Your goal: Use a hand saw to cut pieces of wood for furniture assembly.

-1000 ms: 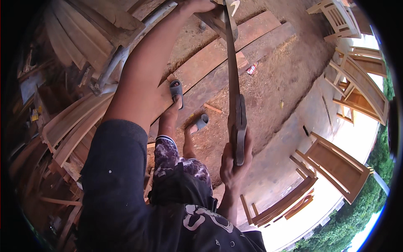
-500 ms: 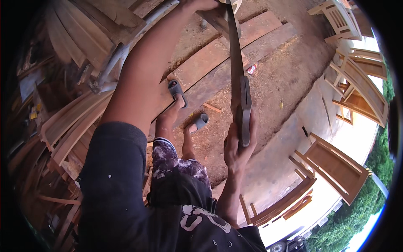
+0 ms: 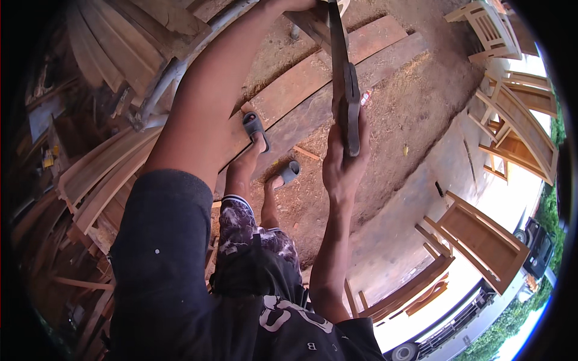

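My right hand (image 3: pixel 344 161) is wrapped round the dark handle of a handsaw (image 3: pixel 339 48), its long blade pointing away from me. The blade's far end meets a piece of wood (image 3: pixel 310 25) at the upper edge, where the contact point is partly cut off. My left arm stretches forward, and my left hand (image 3: pixel 296 5) lies by that wood. Its fingers are mostly out of the picture, so its grip is hidden.
Long planks (image 3: pixel 301 81) lie on the dirt floor beyond my sandalled feet (image 3: pixel 256 129). Stacked boards (image 3: pixel 114 45) and curved timber (image 3: pixel 102 180) crowd the left. Wooden furniture frames (image 3: pixel 475 240) stand along the right, with a parked vehicle (image 3: pixel 427 334) outside.
My right hand has pushed the saw forward, away from my body, and the forearm is stretched further. My left hand stays by the wood. More of the vehicles outside shows at the right.
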Action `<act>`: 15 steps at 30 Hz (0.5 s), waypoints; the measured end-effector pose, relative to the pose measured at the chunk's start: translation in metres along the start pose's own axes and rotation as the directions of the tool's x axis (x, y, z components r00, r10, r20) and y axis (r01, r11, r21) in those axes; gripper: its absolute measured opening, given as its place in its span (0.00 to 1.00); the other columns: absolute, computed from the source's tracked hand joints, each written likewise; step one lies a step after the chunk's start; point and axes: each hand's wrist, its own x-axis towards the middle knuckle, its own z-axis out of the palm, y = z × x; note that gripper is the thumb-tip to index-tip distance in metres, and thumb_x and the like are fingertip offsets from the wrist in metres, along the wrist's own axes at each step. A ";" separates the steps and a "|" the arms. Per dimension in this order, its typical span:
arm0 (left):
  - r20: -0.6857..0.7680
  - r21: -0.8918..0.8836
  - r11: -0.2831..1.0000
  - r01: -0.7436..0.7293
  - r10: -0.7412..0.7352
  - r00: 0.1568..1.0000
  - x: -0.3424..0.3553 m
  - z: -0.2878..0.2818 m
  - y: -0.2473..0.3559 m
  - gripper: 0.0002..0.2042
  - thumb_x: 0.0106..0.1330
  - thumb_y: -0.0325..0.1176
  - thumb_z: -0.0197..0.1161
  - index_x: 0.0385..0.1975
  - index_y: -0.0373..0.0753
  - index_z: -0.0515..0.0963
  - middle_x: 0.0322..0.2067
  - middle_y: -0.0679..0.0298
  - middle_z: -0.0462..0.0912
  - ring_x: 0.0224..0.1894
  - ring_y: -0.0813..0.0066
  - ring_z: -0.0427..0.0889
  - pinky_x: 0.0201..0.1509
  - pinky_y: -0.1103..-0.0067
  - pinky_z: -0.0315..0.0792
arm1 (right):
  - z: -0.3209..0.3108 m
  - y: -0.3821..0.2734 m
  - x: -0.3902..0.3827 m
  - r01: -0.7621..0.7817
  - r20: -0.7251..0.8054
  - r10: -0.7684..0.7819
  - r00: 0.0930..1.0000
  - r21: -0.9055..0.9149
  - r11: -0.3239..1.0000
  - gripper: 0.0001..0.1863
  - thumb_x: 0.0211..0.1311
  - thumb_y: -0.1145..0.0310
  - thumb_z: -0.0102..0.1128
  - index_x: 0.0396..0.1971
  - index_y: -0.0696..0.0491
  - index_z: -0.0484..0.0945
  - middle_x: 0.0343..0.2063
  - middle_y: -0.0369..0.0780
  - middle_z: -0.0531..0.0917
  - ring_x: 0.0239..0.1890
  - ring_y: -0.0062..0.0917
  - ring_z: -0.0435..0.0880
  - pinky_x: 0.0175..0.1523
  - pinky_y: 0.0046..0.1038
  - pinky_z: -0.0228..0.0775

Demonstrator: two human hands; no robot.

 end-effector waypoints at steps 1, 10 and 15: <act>-0.083 -0.084 0.993 0.081 -0.088 0.993 0.007 0.007 0.041 0.27 0.54 0.39 0.63 0.58 0.42 0.78 0.57 0.43 0.78 0.65 0.42 0.69 0.71 0.57 0.61 | -0.024 0.008 -0.033 -0.008 -0.045 0.005 0.999 -0.077 0.997 0.29 0.70 0.74 0.56 0.70 0.56 0.64 0.41 0.44 0.83 0.39 0.24 0.81 0.45 0.27 0.74; -0.233 0.053 0.952 0.301 -0.281 0.931 -0.022 -0.023 0.048 0.29 0.56 0.43 0.63 0.58 0.36 0.78 0.64 0.46 0.73 0.68 0.45 0.67 0.72 0.51 0.57 | -0.012 0.018 -0.031 -0.102 -0.012 0.103 0.995 0.081 0.991 0.30 0.69 0.74 0.57 0.70 0.59 0.64 0.41 0.44 0.83 0.40 0.23 0.81 0.47 0.28 0.75; -0.278 -0.045 0.970 0.239 -0.242 0.930 -0.007 -0.017 0.064 0.27 0.56 0.40 0.62 0.57 0.38 0.80 0.67 0.46 0.70 0.68 0.44 0.66 0.73 0.52 0.55 | 0.009 0.009 0.049 0.081 -0.036 -0.083 0.996 -0.061 0.995 0.30 0.70 0.74 0.57 0.70 0.55 0.64 0.30 0.41 0.80 0.31 0.22 0.76 0.37 0.29 0.73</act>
